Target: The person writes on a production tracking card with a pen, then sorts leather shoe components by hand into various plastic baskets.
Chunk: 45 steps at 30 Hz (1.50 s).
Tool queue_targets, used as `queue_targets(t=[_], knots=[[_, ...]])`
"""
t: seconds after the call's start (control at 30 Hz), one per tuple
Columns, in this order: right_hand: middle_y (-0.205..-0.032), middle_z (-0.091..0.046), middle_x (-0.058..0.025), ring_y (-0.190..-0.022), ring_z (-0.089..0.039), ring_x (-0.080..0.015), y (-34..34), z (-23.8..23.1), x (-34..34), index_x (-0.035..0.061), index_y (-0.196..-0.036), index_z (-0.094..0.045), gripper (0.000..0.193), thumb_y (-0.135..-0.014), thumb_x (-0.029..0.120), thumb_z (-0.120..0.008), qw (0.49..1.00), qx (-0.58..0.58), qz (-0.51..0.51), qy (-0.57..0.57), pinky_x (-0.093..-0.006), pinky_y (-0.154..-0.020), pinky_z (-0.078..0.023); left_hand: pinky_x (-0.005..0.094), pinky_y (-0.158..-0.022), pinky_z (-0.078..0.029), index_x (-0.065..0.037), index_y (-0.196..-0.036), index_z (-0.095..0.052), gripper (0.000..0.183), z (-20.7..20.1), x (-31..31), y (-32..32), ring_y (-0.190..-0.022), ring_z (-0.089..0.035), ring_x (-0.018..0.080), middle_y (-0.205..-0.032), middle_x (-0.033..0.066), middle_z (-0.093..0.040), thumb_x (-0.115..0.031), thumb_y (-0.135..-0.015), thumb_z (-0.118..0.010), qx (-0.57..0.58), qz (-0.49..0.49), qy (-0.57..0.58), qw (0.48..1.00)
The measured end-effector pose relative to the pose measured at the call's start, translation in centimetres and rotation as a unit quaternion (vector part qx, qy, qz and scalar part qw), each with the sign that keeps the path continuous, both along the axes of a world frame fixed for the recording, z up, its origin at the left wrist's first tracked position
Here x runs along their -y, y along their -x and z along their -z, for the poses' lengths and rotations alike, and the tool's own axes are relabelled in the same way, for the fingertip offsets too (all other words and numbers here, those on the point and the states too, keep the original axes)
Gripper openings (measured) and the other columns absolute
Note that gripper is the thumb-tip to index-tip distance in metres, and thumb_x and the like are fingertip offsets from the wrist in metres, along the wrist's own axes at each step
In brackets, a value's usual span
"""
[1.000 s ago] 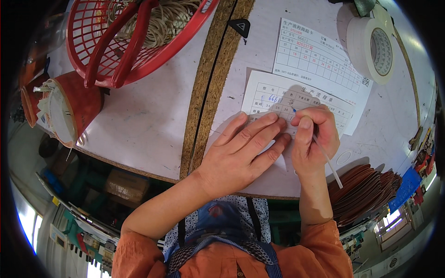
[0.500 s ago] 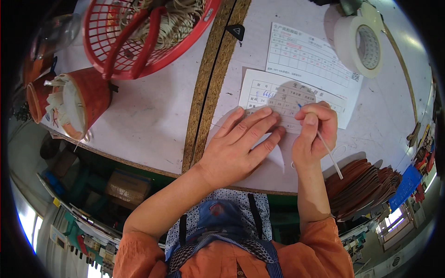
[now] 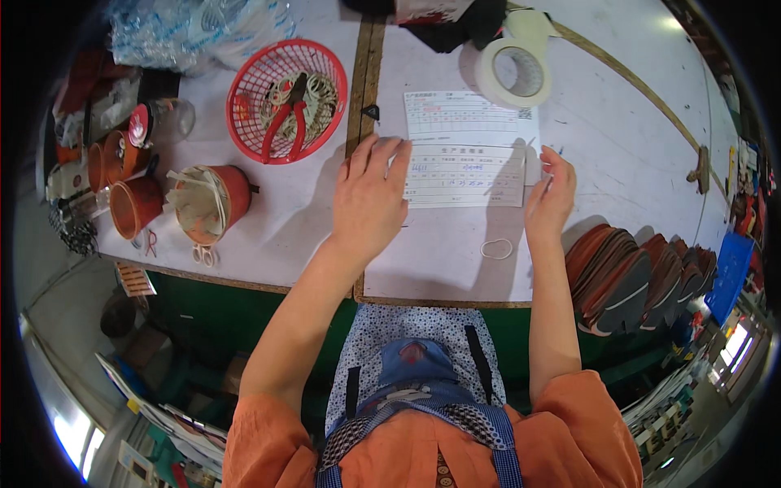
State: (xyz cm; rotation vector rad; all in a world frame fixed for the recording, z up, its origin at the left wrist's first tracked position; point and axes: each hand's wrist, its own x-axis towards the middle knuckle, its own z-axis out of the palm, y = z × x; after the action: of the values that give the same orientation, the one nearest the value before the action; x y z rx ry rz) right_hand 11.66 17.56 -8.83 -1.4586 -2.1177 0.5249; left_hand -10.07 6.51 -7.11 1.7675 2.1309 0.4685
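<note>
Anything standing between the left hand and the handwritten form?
Nothing visible does: the left hand is at the left edge of the form, though contact can't be judged. The red basket stands off on the hand's other side.

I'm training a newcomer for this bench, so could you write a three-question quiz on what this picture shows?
1. Which tool lies in the red basket?
2. True or false: the white tape roll is to the right of that basket.
3. Fill in: the stacked brown pieces are nearest the person's ___ hand.

Key:
1. The red-handled pliers.
2. True.
3. Right hand.
</note>
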Motion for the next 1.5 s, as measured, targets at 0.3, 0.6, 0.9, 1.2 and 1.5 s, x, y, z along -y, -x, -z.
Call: queue_targets(t=[0.3,0.6,0.9,1.2,1.5], knots=[[-0.102,-0.048,-0.0121,-0.094,-0.048,-0.0281,-2.2,0.7,0.0,0.0067,-0.105,-0.051,0.042,-0.068,-0.011,-0.044,0.987,0.142,0.075,-0.008,-0.0353,-0.08,-0.041,0.0286,-0.062,-0.045,-0.004,-0.098,-0.051,0.034,-1.9,4.2,1.5,-0.076,-0.056,0.0219,-0.09,0.0092,-0.055,0.0,-0.066,-0.061,0.236,-0.069,0.059,0.968],[-0.107,-0.049,-0.0119,-0.097,-0.049,-0.0225,-5.4,-3.2,7.6,0.008,-0.118,-0.045,0.045,-0.077,0.02,-0.059,0.949,-0.216,0.021,0.23,-0.0335,-0.078,-0.041,0.0229,-0.065,-0.041,0.0,-0.09,-0.054,0.018,-8.1,9.0,0.0,-0.073,-0.051,0.0083,-0.082,0.0032,-0.057,-0.002,-0.072,-0.055,0.497,-0.196,0.085,0.841],[-0.125,-0.041,-0.0128,-0.111,-0.042,-0.0167,-19.6,-10.3,18.3,0.0042,-0.132,-0.022,0.067,-0.079,0.019,-0.06,0.579,-0.58,-0.016,0.573,-0.0275,-0.089,-0.034,0.027,-0.074,-0.043,0.001,-0.097,-0.052,0.029,-17.1,7.3,-16.1,-0.081,-0.056,0.0152,-0.089,0.0065,-0.058,-0.006,-0.069,-0.055,0.628,-0.134,0.149,0.752],[-0.124,-0.044,-0.0043,-0.107,-0.044,-0.0134,-42.2,-10.6,20.6,0.0118,-0.13,-0.03,0.056,-0.081,0.022,-0.056,0.515,-0.651,0.044,0.555,-0.0323,-0.089,-0.033,0.0294,-0.07,-0.049,0.0,-0.091,-0.051,0.021,-20.3,0.3,-41.8,-0.075,-0.06,0.0172,-0.085,0.0097,-0.06,0.003,-0.071,-0.05,0.646,-0.001,0.21,0.734],[-0.115,-0.05,-0.0144,-0.106,-0.049,-0.0228,-62.3,-17.4,16.5,-0.0046,-0.116,-0.043,0.039,-0.079,0.002,-0.05,0.462,-0.784,0.141,0.389,-0.0323,-0.092,-0.039,0.0262,-0.07,-0.047,0.0,-0.093,-0.05,0.019,-21.1,-10.7,-64.9,-0.075,-0.059,0.0139,-0.085,0.0085,-0.059,0.004,-0.074,-0.046,0.561,0.155,0.298,0.756]])
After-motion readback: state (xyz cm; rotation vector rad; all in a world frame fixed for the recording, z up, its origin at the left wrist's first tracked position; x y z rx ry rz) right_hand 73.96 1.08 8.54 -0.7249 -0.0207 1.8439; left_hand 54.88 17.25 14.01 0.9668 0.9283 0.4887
